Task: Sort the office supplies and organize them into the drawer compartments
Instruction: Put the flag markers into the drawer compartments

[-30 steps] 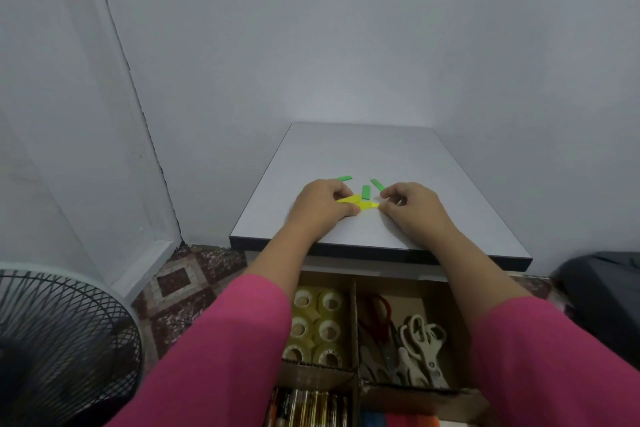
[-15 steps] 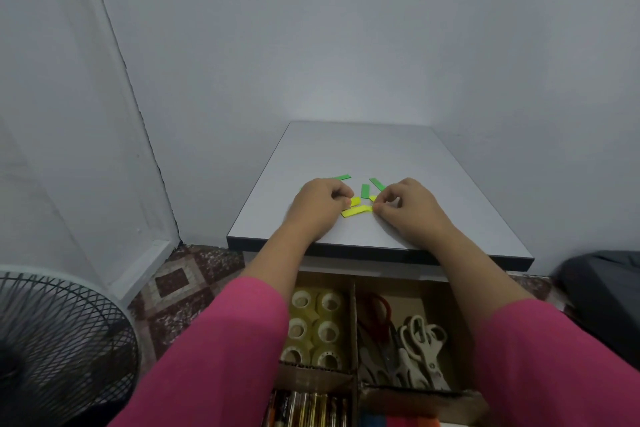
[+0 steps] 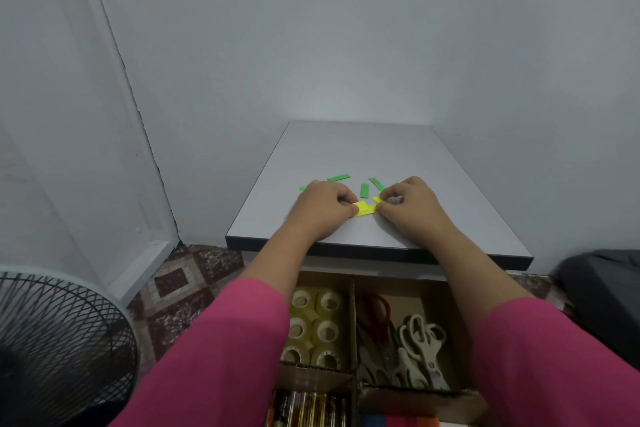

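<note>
Both grips I'm steering, left hand (image 3: 323, 210) and right hand (image 3: 410, 206), pinch the yellow strips (image 3: 363, 209) between them on the desk (image 3: 450, 184); green strips (image 3: 364, 190) lie just beyond.

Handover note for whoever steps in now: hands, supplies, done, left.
Left hand: pinching the left end of the yellow strips on the tabletop.
Right hand: pinching their right end.
Green strips: loose on the tabletop just beyond the hands.
Done: tape rolls, scissors and batteries sit in separate compartments of the open drawer below.
Left: gather yellow and green strips and put them in a compartment.
</note>
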Available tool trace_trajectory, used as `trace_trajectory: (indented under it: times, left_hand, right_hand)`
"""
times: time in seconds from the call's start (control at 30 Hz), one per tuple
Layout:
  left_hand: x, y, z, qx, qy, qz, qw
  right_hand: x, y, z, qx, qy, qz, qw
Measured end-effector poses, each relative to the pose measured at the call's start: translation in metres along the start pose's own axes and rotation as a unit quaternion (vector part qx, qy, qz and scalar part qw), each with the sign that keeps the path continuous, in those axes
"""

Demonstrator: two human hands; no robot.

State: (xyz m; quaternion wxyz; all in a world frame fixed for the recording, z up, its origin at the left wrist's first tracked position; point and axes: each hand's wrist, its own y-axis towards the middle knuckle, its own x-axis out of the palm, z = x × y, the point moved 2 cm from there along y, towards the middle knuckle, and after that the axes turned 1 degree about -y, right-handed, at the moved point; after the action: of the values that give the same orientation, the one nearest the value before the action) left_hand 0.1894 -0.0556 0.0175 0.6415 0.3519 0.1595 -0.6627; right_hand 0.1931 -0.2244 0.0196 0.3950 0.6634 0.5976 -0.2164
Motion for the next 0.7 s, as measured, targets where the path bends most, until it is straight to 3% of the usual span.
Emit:
trace_trajectory:
  times: [0.33,0.7]
  left_hand:
    - [0.0008,-0.0014,0.0018,0.018,0.036,-0.01,0.999]
    - [-0.0013,-0.0034,0.0022,0.031,0.029,0.008,0.999]
  right_hand:
    - [-0.004,-0.005,-0.0019,-0.031,0.065,-0.022,0.997]
    - [-0.0018,-0.0016,-0.0016,-0.041,-0.002,-0.01,0.999]
